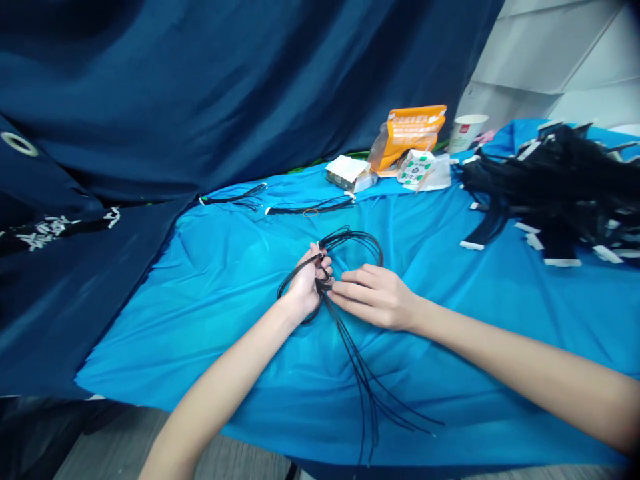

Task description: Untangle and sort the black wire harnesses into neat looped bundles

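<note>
A bundle of thin black wires (367, 373) is looped over the blue cloth, its loose ends fanning out toward the front edge. My left hand (309, 277) is closed around the bundle, with wire loops curving out on both sides of it. Close beside it, my right hand (375, 293) pinches the wires with bent fingertips, right where they gather by the left palm. What exactly lies between those fingertips is partly hidden. A small white connector end shows near the left fingers.
Black cables with white connectors (560, 193) are piled at the right. Behind lie two short cable bundles (313, 208), a small box (350, 173), an orange pouch (413, 137), a white-and-green packet (420, 170) and a paper cup (466, 133). A dark blue curtain (200, 87) hangs behind.
</note>
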The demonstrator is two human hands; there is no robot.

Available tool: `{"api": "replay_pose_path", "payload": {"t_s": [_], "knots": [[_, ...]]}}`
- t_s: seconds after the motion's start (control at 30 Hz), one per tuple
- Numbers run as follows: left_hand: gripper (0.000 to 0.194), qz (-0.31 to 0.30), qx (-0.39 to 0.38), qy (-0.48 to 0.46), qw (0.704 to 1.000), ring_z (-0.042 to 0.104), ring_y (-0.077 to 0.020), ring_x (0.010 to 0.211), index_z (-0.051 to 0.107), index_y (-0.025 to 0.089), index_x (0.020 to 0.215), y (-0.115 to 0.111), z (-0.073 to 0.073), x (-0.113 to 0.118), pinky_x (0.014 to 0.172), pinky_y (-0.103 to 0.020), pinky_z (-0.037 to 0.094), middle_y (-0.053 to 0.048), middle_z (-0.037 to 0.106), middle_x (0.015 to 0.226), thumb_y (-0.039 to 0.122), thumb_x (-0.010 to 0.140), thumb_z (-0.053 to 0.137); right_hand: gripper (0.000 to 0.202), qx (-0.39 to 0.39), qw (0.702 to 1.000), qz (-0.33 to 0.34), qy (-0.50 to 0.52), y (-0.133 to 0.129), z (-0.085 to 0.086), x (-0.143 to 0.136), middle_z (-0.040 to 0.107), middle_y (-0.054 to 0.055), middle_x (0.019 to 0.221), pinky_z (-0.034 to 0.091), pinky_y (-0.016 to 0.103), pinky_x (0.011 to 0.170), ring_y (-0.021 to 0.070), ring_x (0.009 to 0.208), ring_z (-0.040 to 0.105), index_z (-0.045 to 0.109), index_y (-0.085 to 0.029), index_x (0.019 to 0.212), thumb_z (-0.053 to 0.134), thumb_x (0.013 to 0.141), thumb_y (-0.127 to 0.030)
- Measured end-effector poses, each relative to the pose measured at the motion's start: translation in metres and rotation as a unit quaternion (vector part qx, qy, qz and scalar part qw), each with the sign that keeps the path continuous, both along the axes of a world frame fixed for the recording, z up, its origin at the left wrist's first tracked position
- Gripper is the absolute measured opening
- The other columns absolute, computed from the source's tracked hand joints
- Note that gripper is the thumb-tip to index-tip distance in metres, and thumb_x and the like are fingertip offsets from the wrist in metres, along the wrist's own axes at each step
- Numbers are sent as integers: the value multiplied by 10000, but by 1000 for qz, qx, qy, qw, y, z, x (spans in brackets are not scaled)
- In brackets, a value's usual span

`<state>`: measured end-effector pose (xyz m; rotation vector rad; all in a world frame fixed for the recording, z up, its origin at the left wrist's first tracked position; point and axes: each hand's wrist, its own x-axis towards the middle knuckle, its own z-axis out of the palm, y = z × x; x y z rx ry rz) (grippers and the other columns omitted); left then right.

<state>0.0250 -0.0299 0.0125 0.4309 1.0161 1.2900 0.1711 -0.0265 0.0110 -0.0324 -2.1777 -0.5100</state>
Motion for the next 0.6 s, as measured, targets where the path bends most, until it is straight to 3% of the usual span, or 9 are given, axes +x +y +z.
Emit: {"api": "replay_pose_path", "payload": {"t_s": [0.2, 0.37, 0.6], "knots": [[271, -26, -26, -30, 999, 359, -49, 367, 431, 162, 747, -2, 0, 3, 355, -151, 230, 64, 384, 495, 407, 838, 506, 128, 0, 998, 5, 60, 1, -4, -4, 694, 0, 791, 353, 266, 494, 129, 711, 564, 645, -155, 689, 605, 787, -82], [208, -21, -40, -35, 998, 340, -42, 352, 440, 159, 760, -2, -1, 3, 357, -145, 214, 60, 381, 495, 304, 902, 396, 90, -3, 999, -1, 50, 2, -5, -5, 687, -4, 756, 343, 265, 488, 119, 710, 558, 653, -149, 720, 611, 784, -100], [212, -30, -43, -40, 998, 337, -45, 346, 446, 164, 759, -1, -3, 2, 348, -151, 210, 61, 378, 501, 326, 891, 415, 67, 13, 999, 3, 42, 4, -5, -4, 696, -20, 795, 337, 270, 497, 124, 718, 562, 651, -152, 721, 629, 772, -115]]}}
